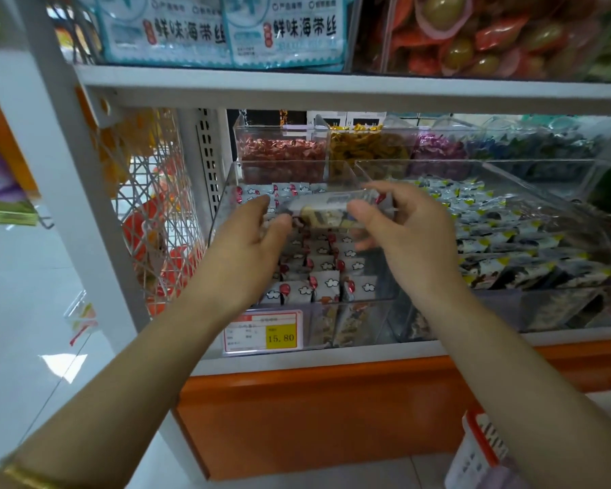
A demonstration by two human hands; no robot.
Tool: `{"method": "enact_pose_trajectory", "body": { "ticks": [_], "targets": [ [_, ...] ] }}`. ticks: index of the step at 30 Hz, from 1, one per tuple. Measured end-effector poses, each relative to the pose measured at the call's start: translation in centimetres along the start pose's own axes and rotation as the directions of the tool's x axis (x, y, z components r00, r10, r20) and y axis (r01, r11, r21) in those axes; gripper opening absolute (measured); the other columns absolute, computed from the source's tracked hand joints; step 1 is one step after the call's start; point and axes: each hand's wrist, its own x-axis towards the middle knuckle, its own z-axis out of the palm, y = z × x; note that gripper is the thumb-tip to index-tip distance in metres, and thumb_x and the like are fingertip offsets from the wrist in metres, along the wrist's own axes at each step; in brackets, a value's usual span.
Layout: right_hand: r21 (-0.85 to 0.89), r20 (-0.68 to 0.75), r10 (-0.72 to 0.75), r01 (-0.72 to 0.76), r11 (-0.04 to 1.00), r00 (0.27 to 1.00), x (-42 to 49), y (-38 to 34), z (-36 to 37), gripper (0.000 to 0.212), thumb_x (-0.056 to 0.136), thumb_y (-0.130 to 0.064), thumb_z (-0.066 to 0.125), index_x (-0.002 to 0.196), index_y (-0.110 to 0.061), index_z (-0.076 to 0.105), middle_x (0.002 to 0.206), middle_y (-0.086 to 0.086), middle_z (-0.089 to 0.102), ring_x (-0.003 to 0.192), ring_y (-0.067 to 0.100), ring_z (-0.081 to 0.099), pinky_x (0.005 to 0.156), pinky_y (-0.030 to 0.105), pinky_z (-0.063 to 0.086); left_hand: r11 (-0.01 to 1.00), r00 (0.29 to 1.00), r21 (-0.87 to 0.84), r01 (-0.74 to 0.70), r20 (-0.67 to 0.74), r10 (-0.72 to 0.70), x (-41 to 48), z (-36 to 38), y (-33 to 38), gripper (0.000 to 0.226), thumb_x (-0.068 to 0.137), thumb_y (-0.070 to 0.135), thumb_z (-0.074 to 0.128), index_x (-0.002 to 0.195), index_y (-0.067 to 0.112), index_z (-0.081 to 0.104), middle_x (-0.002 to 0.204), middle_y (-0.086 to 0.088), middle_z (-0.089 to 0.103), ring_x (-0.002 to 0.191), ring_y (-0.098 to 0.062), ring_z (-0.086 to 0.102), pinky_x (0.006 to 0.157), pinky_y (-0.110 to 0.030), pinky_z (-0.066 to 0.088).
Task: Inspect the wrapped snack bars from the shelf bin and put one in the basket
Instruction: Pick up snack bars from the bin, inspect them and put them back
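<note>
One wide-angle view, worn on the person's head, faces forward and down at a shop shelf (332,88) from close by. Both arms enter from the bottom edge. The left hand (251,241) and right hand (410,231) hold a snack bar (328,211) near mid-frame, over a clear bin (223,206), with floor (22,312) at left

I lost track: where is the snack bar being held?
Head view, centre: the pale wrapped snack bar is pinched between the left hand and right hand, above the clear plastic bin of cloud-print bars.

One left hand (249,241), one right hand (408,234), one held snack bar (323,210), one basket (473,460)
</note>
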Motion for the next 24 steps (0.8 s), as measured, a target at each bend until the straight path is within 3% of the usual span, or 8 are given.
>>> {"method": "enact_pose_trajectory", "body": {
  "ticks": [2, 4, 6, 8, 11, 17, 21, 24],
  "targets": [
    [-0.037, -0.059, -0.022, 0.020, 0.999, 0.998, 1.3, -0.1, 0.1, 0.024, 0.087, -0.020, 0.065, 0.110, -0.018, 0.059, 0.098, 0.006, 0.064, 0.061, 0.008, 0.067, 0.055, 0.021, 0.056, 0.992, 0.998, 0.125, -0.010, 0.070, 0.001, 1.8, 0.7, -0.1, 0.052, 0.098, 0.038, 0.036, 0.142, 0.010, 0.032, 0.144, -0.009, 0.041, 0.129, -0.022, 0.040, 0.102, -0.029, 0.026],
    [-0.087, -0.086, -0.021, 0.013, 0.996, 0.996, 2.6, -0.1, 0.3, 0.027, 0.087, -0.021, 0.065, 0.112, -0.015, 0.057, 0.096, 0.002, 0.062, 0.064, 0.014, 0.067, 0.062, 0.032, 0.058, 0.959, 0.992, 0.285, -0.001, 0.123, -0.036, 4.1, 1.6, -0.3, 0.049, 0.099, 0.038, 0.034, 0.128, 0.000, 0.042, 0.130, -0.021, 0.049, 0.120, -0.033, 0.044, 0.102, -0.040, 0.031],
    [-0.146, -0.087, -0.024, 0.011, 0.989, 0.996, 3.7, 0.0, 0.7, 0.031, 0.087, -0.023, 0.065, 0.113, -0.011, 0.053, 0.091, -0.002, 0.056, 0.070, 0.023, 0.068, 0.069, 0.043, 0.057, 0.906, 0.982, 0.422, 0.041, 0.152, -0.115, 6.4, 2.2, -1.1, 0.053, 0.098, 0.044, 0.031, 0.121, -0.001, 0.044, 0.127, -0.023, 0.048, 0.120, -0.037, 0.042, 0.104, -0.048, 0.032],
    [-0.149, -0.080, -0.019, 0.007, 0.989, 0.997, 4.4, 0.3, 1.1, 0.033, 0.087, -0.024, 0.065, 0.112, -0.010, 0.050, 0.095, 0.005, 0.057, 0.077, 0.032, 0.066, 0.073, 0.049, 0.054, 0.846, 0.967, 0.531, 0.051, 0.184, -0.174, 8.2, 2.6, -2.2, 0.062, 0.095, 0.052, 0.026, 0.125, 0.000, 0.046, 0.129, -0.022, 0.048, 0.125, -0.037, 0.039, 0.108, -0.051, 0.028],
    [-0.121, -0.074, 0.006, -0.014, 0.993, 0.997, 4.9, 1.0, 1.7, 0.033, 0.087, -0.024, 0.065, 0.111, -0.009, 0.049, 0.100, 0.009, 0.055, 0.085, 0.035, 0.064, 0.078, 0.050, 0.052, 0.770, 0.961, 0.638, 0.032, 0.191, -0.198, 10.0, 2.9, -3.3, 0.074, 0.092, 0.060, 0.020, 0.127, 0.001, 0.047, 0.132, -0.023, 0.046, 0.127, -0.036, 0.038, 0.109, -0.050, 0.027],
    [-0.046, -0.069, 0.044, -0.047, 0.998, 0.997, 5.4, 1.6, 1.9, 0.025, 0.087, -0.021, 0.065, 0.103, -0.013, 0.048, 0.099, 0.009, 0.057, 0.084, 0.034, 0.065, 0.076, 0.049, 0.054, 0.732, 0.938, 0.677, 0.084, 0.195, -0.288, 11.3, 3.5, -4.0, 0.077, 0.092, 0.061, 0.019, 0.133, -0.001, 0.039, 0.135, -0.026, 0.044, 0.125, -0.040, 0.041, 0.106, -0.049, 0.032],
    [-0.030, -0.043, 0.061, -0.062, 0.998, 0.997, 6.5, 1.4, 2.5, 0.024, 0.087, -0.020, 0.065, 0.101, -0.014, 0.047, 0.101, 0.016, 0.061, 0.077, 0.028, 0.067, 0.072, 0.043, 0.058, 0.730, 0.932, 0.683, 0.028, 0.247, -0.266, 10.8, 2.9, -3.5, 0.063, 0.096, 0.055, 0.017, 0.134, 0.011, 0.044, 0.132, -0.023, 0.047, 0.120, -0.039, 0.045, 0.105, -0.050, 0.033],
    [-0.027, -0.018, 0.065, -0.065, 0.997, 0.998, 7.9, 1.3, 3.8, 0.022, 0.087, -0.018, 0.064, 0.100, -0.008, 0.050, 0.102, 0.021, 0.062, 0.076, 0.027, 0.067, 0.071, 0.040, 0.058, 0.674, 0.921, 0.738, -0.037, 0.287, -0.263, 10.2, 2.6, -2.8, 0.056, 0.098, 0.051, 0.014, 0.140, 0.021, 0.037, 0.141, -0.020, 0.039, 0.129, -0.039, 0.036, 0.111, -0.051, 0.022]
  ]
}}
